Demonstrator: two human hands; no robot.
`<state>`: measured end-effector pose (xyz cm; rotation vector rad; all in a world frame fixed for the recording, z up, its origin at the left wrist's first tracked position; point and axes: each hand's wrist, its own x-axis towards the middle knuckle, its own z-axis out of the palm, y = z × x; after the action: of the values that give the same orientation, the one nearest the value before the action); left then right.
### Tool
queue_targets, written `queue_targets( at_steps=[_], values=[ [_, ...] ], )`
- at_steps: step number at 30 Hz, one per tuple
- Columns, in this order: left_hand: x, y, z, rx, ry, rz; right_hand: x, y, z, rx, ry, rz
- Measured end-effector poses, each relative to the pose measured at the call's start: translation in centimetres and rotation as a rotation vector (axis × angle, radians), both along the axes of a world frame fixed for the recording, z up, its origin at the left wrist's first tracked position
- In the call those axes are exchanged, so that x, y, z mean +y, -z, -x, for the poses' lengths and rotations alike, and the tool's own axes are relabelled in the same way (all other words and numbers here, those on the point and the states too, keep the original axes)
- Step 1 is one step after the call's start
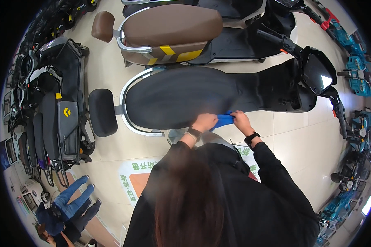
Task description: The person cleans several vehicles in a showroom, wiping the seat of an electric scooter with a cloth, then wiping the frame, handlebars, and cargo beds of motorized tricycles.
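A blue cloth [224, 120] is stretched between my two hands, just over the near edge of a black scooter's seat [177, 96]. My left hand [205, 122] is closed around the cloth's left end, close to the seat's side. At its right end, my right hand [241, 121] grips the cloth with bent fingers, beside the scooter's footboard [268, 90]. Part of the cloth is hidden in my fingers. The scooter has a chrome rear rail [130, 123], a padded backrest [103, 112] and a mirror [318, 74] by its handlebar.
Beyond it stands a scooter with a brown seat [173, 25]. Parked grey and black scooters [68, 119] line the left side; teal vehicles [358, 76] line the right. Two people [66, 210] are at the lower left. Green-lettered floor stickers [138, 177] lie on the tiles.
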<state>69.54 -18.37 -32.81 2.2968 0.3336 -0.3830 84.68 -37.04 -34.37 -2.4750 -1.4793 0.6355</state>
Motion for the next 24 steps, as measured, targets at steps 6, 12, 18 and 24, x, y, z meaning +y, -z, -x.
queue_targets(
  at_steps=[6, 12, 18, 24],
  values=[
    [1.1, -2.8, -0.8, -0.264, 0.021, 0.033, -0.1, -1.8, -3.4, 0.231, 0.462, -0.387],
    [7.1, -6.2, -1.1, -0.392, -0.262, -0.335, 9.3, -4.8, -4.1, 0.216, 0.516, -0.775],
    [14.3, -1.9, 8.4, -0.062, -0.564, -0.488, 18.9, -0.2, 5.0, 0.321, 0.357, -0.363],
    [15.0, -1.3, 21.5, 0.070, -0.691, -0.420, 23.2, -1.2, 17.0, 0.252, 0.191, -0.289]
  ],
)
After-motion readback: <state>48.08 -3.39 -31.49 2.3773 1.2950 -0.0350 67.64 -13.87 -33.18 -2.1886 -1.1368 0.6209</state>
